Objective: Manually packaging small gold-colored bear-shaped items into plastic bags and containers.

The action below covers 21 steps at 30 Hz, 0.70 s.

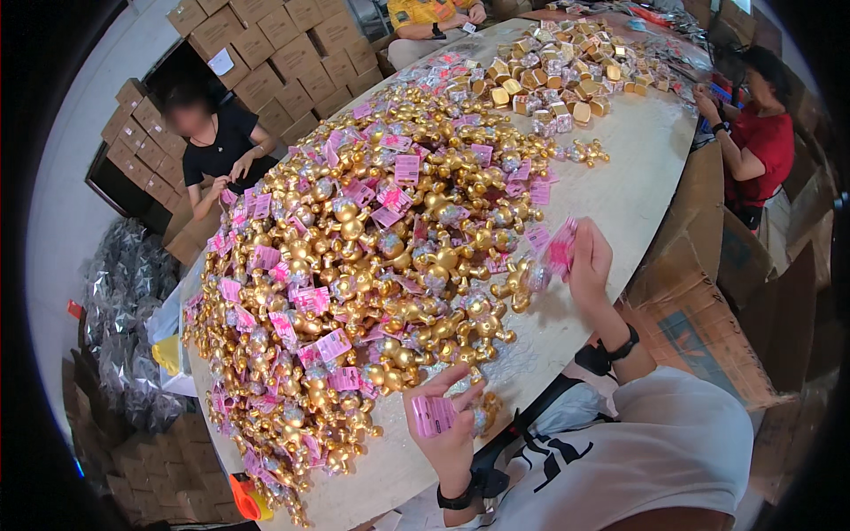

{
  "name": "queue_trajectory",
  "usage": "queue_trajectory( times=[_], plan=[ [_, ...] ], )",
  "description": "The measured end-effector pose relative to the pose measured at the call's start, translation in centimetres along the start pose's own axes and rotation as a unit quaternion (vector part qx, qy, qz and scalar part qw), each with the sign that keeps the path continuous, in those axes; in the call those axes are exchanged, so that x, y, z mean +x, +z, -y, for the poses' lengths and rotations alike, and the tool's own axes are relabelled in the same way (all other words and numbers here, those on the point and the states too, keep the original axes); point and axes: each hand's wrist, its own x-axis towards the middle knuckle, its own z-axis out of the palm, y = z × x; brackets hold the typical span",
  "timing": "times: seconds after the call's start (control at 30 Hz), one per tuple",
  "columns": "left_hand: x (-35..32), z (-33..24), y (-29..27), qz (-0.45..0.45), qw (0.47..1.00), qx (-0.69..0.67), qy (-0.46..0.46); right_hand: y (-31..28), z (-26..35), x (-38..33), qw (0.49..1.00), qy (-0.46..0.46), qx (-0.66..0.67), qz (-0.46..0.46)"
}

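A big heap of shiny gold figurines [354, 234], many with pink printed cards and clear bits attached, covers the table in front of me. My left hand [450, 447] is low at the heap's near edge, closed on a pink card [433, 417]. A gold figurine [484, 412] shows beside its fingers; whether the card is joined to it I cannot tell. Farther right, my right hand [590, 265] is raised over the table, its fingers closed round a bundle of bright pink cards [560, 250]. Clear plastic and a gold figurine [512, 285] hang or lie just left of it.
Gold-and-clear pieces [567, 75] form a second pile at the table's [633, 168] far end. Co-workers sit at the left [221, 146], far side [425, 18] and right [761, 142]. An open cardboard box [699, 327] stands by my right side. An orange tape dispenser [251, 497] is at the near left.
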Motion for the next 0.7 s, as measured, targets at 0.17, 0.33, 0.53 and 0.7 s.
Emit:
queue_trajectory(
  times=[0.17, 0.33, 0.53, 0.7],
  plan=[
    [0.4, -1.1, 1.8, 0.029, 0.999, -0.029, 0.007, 1.3, 8.6, -3.9, 0.943, -0.048, -0.159, 0.287],
    [0.8, -0.7, 3.5, 0.078, 0.991, -0.09, -0.061, 3.8, 9.0, -6.8, 0.883, -0.247, -0.151, 0.369],
    [0.6, 0.7, 2.7, 0.119, 0.99, -0.05, -0.062, 4.1, 8.7, -6.8, 0.829, -0.113, 0.006, 0.547],
    [0.1, 0.5, 1.4, 0.068, 0.976, -0.064, -0.198, 2.9, 8.3, -6.1, 0.878, -0.192, 0.05, 0.436]
  ],
)
